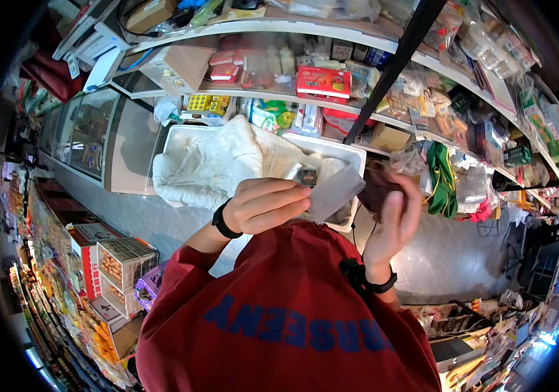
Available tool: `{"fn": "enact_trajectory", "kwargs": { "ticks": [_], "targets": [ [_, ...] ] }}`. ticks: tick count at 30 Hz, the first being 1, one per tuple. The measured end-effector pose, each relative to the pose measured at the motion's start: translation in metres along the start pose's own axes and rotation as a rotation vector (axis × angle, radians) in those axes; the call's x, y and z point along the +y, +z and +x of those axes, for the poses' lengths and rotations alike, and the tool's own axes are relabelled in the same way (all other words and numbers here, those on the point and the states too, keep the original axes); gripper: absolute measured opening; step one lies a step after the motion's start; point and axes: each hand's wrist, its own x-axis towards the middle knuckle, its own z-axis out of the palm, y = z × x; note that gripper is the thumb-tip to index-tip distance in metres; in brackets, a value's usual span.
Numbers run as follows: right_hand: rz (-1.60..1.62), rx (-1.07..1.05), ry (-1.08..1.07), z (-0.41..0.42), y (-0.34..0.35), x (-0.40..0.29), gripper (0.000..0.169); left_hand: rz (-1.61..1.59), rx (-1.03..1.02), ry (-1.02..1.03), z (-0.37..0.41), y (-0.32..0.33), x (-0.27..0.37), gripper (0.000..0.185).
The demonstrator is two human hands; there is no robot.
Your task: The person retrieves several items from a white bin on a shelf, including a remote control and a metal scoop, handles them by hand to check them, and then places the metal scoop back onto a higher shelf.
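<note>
Between the fingertips of my left hand (270,205) is a flat, light grey rectangular piece (337,192), perhaps paper or card, tilted in front of my chest. My right hand (397,215) is raised to its right and blurred by motion. Its fingers curl beside a dark brown object (376,188), which I cannot identify; the fingers seem to hold it. Beneath my hands stands a white open-topped box (358,156) with a white quilted cloth (206,166) draped over its left part. A small dark packet (307,177) lies inside it, behind the grey piece.
Shelves (260,93) packed with bagged goods and a red box (323,82) run across the far side. A dark post (392,68) slants before them. A green strap bundle (441,181) hangs at right. Crates of eggs (113,267) stand at lower left, cartons (460,348) at lower right.
</note>
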Motion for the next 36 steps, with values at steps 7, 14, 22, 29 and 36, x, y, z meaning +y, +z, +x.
{"fn": "enact_trajectory", "kwargs": {
  "ticks": [7,14,22,29,36],
  "targets": [
    [-0.080,-0.582,-0.236,0.008,0.019,-0.007,0.022,0.008,0.038,-0.034,-0.011,0.006,-0.005,0.019],
    [-0.242,-0.485,0.216,0.021,-0.002,0.091,0.014,-0.187,0.441,-0.651,-0.039,0.021,-0.018,0.008],
    [-0.068,-0.202,-0.008,0.016,0.023,0.015,0.023,-0.928,0.468,-1.532,-0.021,0.046,-0.014,0.009],
    [-0.348,-0.267,-0.408,0.005,0.058,0.040,0.050,-0.936,0.561,-1.409,0.003,0.060,0.010,0.011],
    [-0.131,-0.392,-0.316,0.005,0.062,0.031,0.037,-0.910,0.685,-1.375,-0.012,0.077,0.010,0.010]
  ]
}}
